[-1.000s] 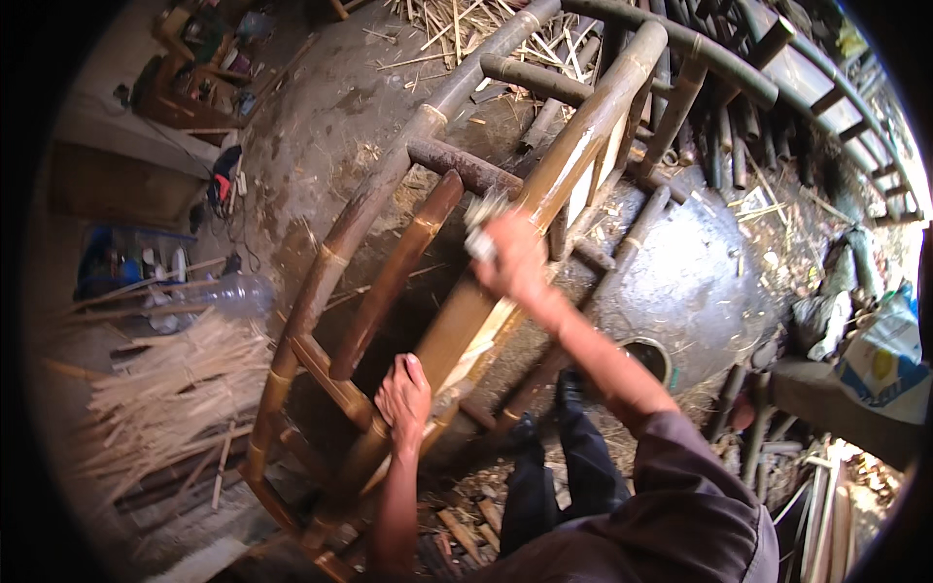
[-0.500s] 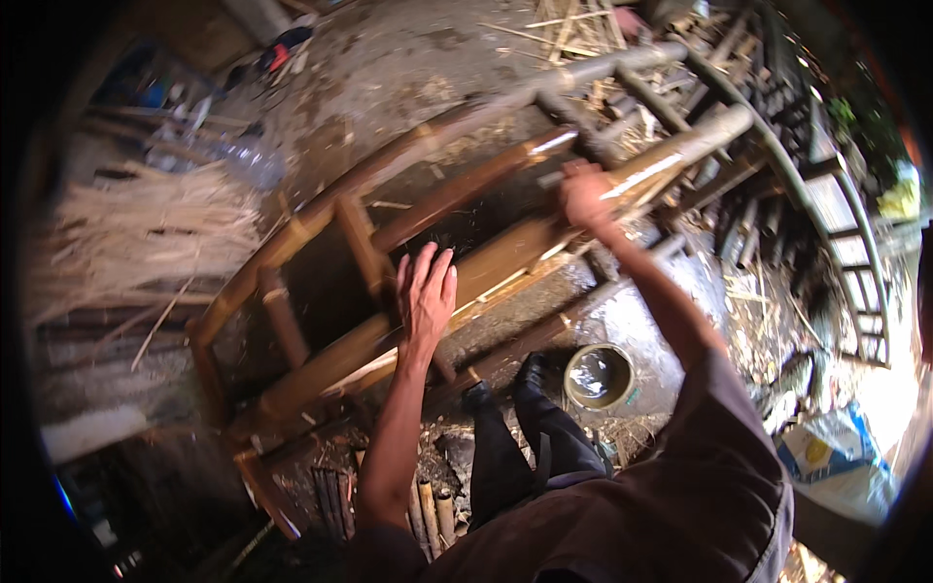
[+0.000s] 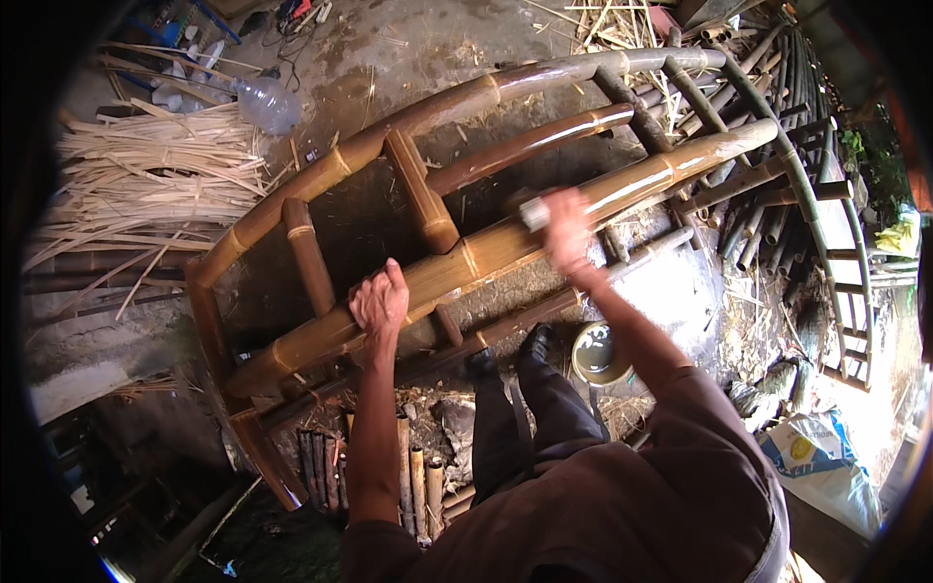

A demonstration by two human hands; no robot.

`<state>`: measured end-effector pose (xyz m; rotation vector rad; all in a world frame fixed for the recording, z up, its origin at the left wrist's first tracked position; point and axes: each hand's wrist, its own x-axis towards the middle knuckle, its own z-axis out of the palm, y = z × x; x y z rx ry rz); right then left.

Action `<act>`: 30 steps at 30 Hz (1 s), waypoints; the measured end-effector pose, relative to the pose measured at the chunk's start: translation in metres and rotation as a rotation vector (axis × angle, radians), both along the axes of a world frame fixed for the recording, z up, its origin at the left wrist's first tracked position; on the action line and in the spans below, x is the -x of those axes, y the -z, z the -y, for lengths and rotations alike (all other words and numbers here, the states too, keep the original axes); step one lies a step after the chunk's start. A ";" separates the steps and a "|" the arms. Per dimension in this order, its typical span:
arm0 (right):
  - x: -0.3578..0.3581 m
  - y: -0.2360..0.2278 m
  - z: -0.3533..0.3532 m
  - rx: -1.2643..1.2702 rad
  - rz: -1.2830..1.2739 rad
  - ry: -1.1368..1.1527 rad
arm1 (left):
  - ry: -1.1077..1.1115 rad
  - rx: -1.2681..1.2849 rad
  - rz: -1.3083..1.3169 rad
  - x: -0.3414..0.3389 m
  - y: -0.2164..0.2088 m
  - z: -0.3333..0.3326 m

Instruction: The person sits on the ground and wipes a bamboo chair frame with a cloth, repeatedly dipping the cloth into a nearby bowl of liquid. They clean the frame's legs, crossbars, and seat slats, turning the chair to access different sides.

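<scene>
A wet, shiny brown bamboo frame (image 3: 418,121) with curved rails and short crosspieces lies across the view in front of me. On its thick near bamboo pole (image 3: 486,255), my left hand (image 3: 379,296) is closed, knuckles up and fingers curled over the pole. My right hand (image 3: 568,228), smeared by motion, is farther right along the same pole. It holds a small whitish block-like piece (image 3: 534,214) against or just over the pole's surface; I cannot make out its exact kind.
A round bucket (image 3: 595,355) of liquid stands by my feet. Split bamboo strips (image 3: 160,180) are heaped at the left beside a clear plastic bottle (image 3: 269,105). Stacked poles (image 3: 777,209) and a second ladder-like frame (image 3: 847,282) are at the right. Cut bamboo pieces (image 3: 416,486) stand below.
My left hand has moved left and down along the pole, from spread fingers to curled ones. My right hand has shifted slightly left and nearer along the pole. The view has tilted a little.
</scene>
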<state>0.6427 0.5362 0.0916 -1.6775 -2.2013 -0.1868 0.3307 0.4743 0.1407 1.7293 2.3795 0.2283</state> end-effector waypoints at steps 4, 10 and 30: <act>-0.045 -0.022 -0.010 -0.113 -0.022 0.323 | -0.055 0.004 -0.041 -0.005 -0.001 -0.001; 0.168 -0.047 0.026 0.278 -0.292 -0.272 | -0.036 -0.082 -0.034 0.000 0.008 0.003; 0.046 -0.014 -0.156 0.066 0.536 -1.243 | 0.022 -0.162 -0.106 -0.006 0.010 -0.001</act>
